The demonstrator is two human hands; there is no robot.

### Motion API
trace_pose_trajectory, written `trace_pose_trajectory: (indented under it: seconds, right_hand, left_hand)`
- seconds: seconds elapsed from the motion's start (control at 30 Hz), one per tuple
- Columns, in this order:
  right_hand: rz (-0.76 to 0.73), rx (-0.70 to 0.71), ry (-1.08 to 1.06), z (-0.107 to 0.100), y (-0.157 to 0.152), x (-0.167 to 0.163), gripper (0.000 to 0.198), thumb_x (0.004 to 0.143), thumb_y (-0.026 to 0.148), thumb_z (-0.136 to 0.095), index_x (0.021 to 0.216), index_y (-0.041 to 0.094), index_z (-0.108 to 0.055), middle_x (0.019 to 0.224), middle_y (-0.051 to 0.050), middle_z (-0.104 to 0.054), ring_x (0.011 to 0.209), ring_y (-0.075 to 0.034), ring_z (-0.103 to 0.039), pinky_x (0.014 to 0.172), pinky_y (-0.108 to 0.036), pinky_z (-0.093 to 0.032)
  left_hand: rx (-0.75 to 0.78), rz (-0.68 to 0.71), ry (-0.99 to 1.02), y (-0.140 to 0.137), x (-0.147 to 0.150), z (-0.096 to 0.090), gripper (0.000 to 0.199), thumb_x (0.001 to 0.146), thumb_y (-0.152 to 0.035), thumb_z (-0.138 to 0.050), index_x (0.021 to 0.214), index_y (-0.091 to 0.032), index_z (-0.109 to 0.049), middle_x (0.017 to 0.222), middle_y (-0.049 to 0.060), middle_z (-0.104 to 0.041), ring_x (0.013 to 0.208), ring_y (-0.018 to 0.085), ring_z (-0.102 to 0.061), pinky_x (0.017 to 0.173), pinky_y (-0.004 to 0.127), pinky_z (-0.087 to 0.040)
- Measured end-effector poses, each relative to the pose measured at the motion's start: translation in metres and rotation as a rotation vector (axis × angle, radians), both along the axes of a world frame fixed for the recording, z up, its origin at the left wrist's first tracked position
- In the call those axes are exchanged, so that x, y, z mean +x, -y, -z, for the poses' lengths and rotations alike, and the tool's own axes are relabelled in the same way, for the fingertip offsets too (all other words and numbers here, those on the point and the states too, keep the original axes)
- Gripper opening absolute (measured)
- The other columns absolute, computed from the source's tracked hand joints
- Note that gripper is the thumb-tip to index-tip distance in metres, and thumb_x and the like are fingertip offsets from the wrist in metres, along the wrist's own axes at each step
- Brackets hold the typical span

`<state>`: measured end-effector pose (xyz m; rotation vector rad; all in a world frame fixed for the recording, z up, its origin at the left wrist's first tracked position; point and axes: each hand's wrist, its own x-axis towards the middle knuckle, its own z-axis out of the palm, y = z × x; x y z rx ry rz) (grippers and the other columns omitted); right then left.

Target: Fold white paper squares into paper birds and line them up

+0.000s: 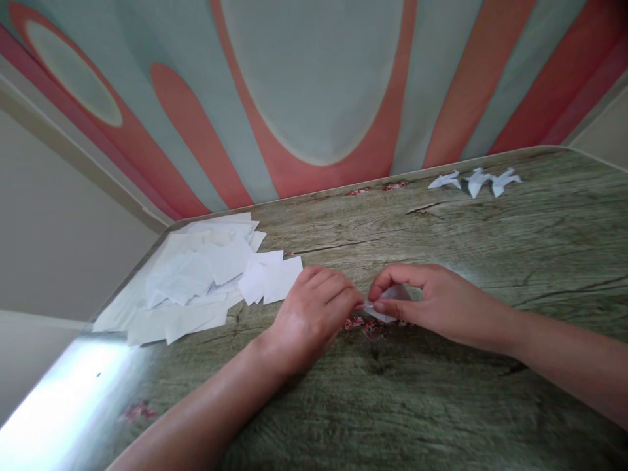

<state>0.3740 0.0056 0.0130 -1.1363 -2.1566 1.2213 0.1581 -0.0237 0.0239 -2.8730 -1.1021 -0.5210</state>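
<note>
On my feed, a small white folded paper piece (pixel 384 318) sits between my hands, both grips pinching it, left (pixel 316 314) and right (pixel 434 299), seemingly for steadiness. Left of it, loose white paper sheets (pixel 193 281) lie handy; beyond it, rightward, three white folded-paper birds (pixel 475 182) stand, presumably out of the way.
</note>
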Motion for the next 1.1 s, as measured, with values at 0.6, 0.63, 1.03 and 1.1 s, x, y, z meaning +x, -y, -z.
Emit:
trace_pose_trajectory:
  seconds: [0.6,0.63,1.03,1.1]
  right_hand:
    - [0.038,-0.675,-0.360,0.016,-0.009,-0.002,0.023,0.076,0.028,-0.071,0.095,0.020,-0.062,0.079,0.000,-0.063,0.068,-0.011,-0.054,0.062,-0.025,-0.039]
    - [0.030,-0.699,-0.366,0.017,-0.010,-0.001,0.023,0.076,0.027,-0.071,0.095,0.019,-0.061,0.079,0.000,-0.063,0.068,-0.011,-0.054,0.061,-0.025,-0.038]
    - [0.008,0.125,0.003,0.012,-0.007,0.001,0.006,0.084,0.025,-0.062,0.086,0.021,-0.066,0.083,-0.002,-0.065,0.081,-0.017,-0.058,0.075,-0.032,-0.044]
    - [-0.018,0.366,0.025,0.014,-0.002,-0.002,0.005,0.084,0.024,-0.063,0.085,0.020,-0.065,0.088,-0.003,-0.066,0.090,-0.019,-0.057,0.083,-0.034,-0.042]
  left_hand:
    - [0.232,0.071,-0.063,0.004,0.007,0.005,0.018,0.095,-0.016,-0.046,0.094,-0.016,-0.064,0.090,0.003,-0.069,0.091,0.017,-0.059,0.093,0.039,-0.041]
    - [0.238,0.069,-0.060,0.004,0.008,0.005,0.018,0.095,-0.016,-0.046,0.093,-0.017,-0.064,0.089,0.003,-0.069,0.091,0.017,-0.059,0.094,0.039,-0.041]
    - [0.173,0.008,-0.111,-0.001,0.002,0.009,0.013,0.093,-0.017,-0.050,0.090,-0.017,-0.062,0.091,0.003,-0.067,0.095,0.019,-0.058,0.096,0.041,-0.041]
    - [0.175,0.000,-0.117,0.000,0.004,0.008,0.014,0.093,-0.018,-0.049,0.089,-0.016,-0.062,0.090,0.003,-0.067,0.094,0.019,-0.058,0.096,0.041,-0.041]
